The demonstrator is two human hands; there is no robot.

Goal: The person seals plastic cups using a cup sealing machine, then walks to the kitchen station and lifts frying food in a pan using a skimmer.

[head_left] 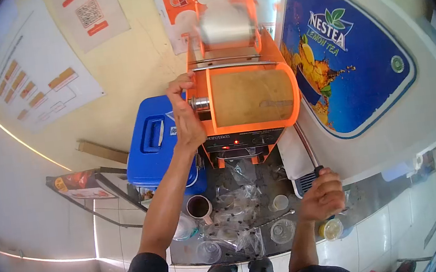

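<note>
An orange cup sealing machine [254, 96] stands before me, with a roll of clear film [226, 26] on top and a small red light lit on its black front panel. My left hand [187, 115] is pressed against its left side beside a silver roller end, fingers curled over the upper edge. Down at the right, my right hand [323, 198] is closed around the black grip of a metal lever [307, 147] that slopes down from the machine's right side. Whether a cup sits inside the machine is hidden from view.
Left of the machine is a blue cooler box [149, 150]. A mug of dark liquid [199, 207], clear plastic cups [283, 231], crumpled plastic wrap [238, 212], a long spoon [272, 220] and a yellow-lidded jar [331, 229] crowd the counter. A white Nestea dispenser [382, 143] borders the right.
</note>
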